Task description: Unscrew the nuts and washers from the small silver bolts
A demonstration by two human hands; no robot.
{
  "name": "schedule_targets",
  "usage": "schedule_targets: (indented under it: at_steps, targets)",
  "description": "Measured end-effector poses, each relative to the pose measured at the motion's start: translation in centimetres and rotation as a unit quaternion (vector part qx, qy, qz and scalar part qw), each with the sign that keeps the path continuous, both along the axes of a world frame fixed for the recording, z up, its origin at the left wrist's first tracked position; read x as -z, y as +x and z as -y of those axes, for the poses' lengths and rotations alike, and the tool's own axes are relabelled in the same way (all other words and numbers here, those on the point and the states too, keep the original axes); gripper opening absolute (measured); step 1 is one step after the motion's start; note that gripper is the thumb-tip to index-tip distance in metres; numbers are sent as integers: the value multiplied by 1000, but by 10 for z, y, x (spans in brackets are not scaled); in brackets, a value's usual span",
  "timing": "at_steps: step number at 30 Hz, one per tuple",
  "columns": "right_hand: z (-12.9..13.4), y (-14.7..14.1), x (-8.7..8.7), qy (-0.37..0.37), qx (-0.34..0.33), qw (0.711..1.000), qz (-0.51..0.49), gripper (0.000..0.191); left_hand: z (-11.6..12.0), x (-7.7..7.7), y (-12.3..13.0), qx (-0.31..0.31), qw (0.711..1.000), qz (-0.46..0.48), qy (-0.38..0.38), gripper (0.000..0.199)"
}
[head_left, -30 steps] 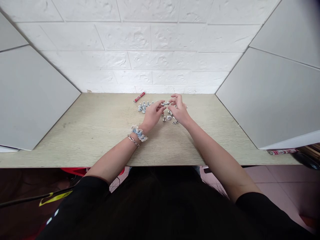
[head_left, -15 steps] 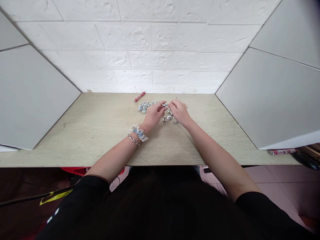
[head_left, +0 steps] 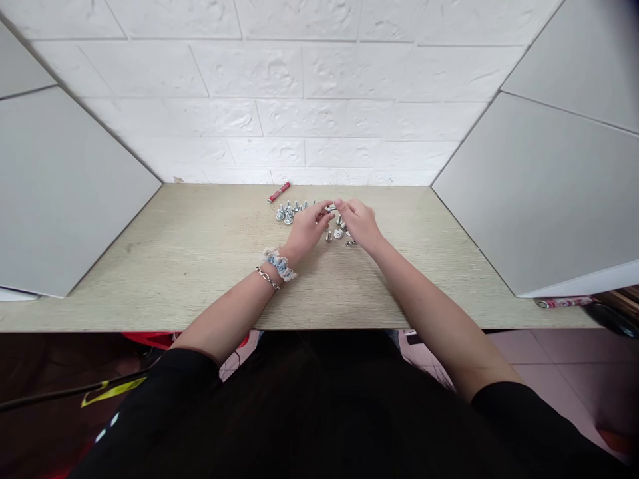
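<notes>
Between my two hands is a small silver bolt (head_left: pixel 331 209). The fingers of my left hand (head_left: pixel 312 225) are pinched on it. My right hand (head_left: pixel 357 220) is closed at the bolt's right end, with thumb and forefinger pressed together there. Several silver bolts (head_left: pixel 288 216) stand on their heads just left of my left hand. More metal pieces lie below and between the hands, among them a short bolt (head_left: pixel 328 236), a round white-silver piece (head_left: pixel 338 233) and small bits (head_left: pixel 350 243) partly under my right hand.
A red pen-like tube (head_left: pixel 278 191) lies on the wooden table (head_left: pixel 210 266) near the white brick wall (head_left: pixel 279 120). Grey panels stand at the left (head_left: pixel 74 193) and right (head_left: pixel 544 193). Another red patterned tube (head_left: pixel 564 302) is at the right edge.
My right thumb and fingers have shifted slightly around the bolt's end. My left hand has stayed almost in place, and the loose pieces on the table have not moved.
</notes>
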State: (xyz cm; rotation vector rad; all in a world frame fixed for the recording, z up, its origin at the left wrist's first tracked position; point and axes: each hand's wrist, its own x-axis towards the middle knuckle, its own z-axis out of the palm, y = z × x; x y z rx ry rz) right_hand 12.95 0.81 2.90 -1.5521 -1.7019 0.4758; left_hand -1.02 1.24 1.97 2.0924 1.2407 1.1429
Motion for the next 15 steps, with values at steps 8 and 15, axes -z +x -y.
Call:
schedule_targets:
  at_steps: [8, 15]
  targets:
    - [5, -5, 1, 33, -8, 997, -73, 21, -4, 5, 0, -11, 1000, -14, 20, 29]
    - [5, -4, -1, -9, 4, 997, -71, 39, -2, 2, 0, -8, 1000, -14, 19, 28]
